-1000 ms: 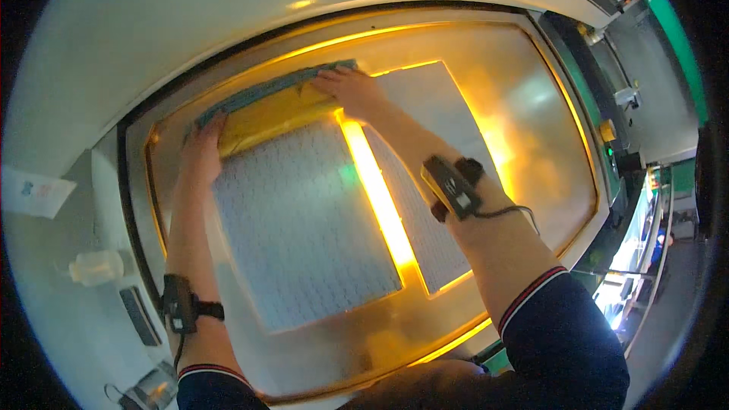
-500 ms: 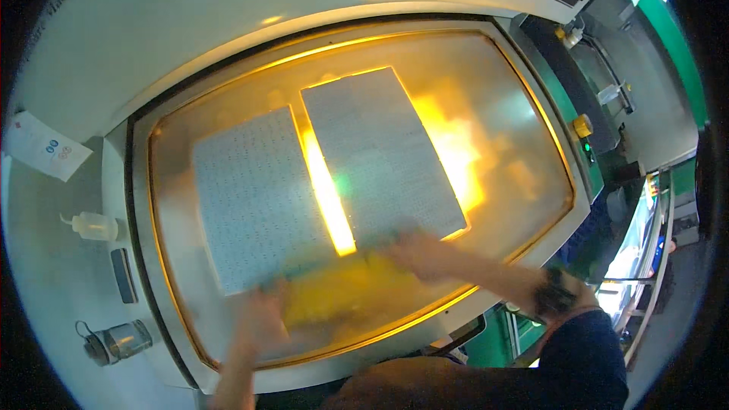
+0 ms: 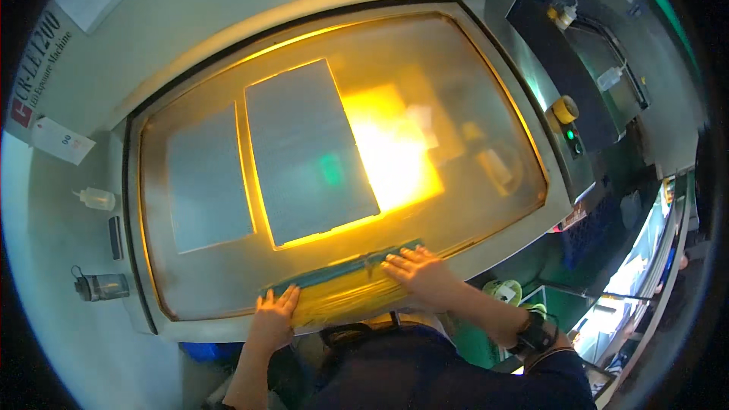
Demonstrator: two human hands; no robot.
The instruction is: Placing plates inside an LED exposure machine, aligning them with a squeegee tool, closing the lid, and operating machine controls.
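My left hand [image 3: 275,319] grips the left end of a long teal bar [image 3: 334,272] with a yellow, see-through sheet-like part [image 3: 345,300] along its near side. My right hand [image 3: 418,277] has its fingers closed over the bar's right end. The bar lies across the near frame edge of a glowing yellow bed, close to my body. Beyond it, two grey perforated-looking panels lie side by side on the bed: the left panel [image 3: 209,182] and the right panel [image 3: 307,156]. The thumbs are mostly hidden.
Bright light [image 3: 395,156] glares right of the panels. A squeeze bottle [image 3: 97,198], a phone-like dark slab [image 3: 115,237] and a drinking bottle [image 3: 102,287] stand along the left side. A yellow tape roll [image 3: 565,109] sits right, near a green-lit button [image 3: 570,135].
Both hands have drawn the teal bar and yellow part nearer to my body, off the panels to the near edge. The view has shifted, and the blur on the hands is gone.
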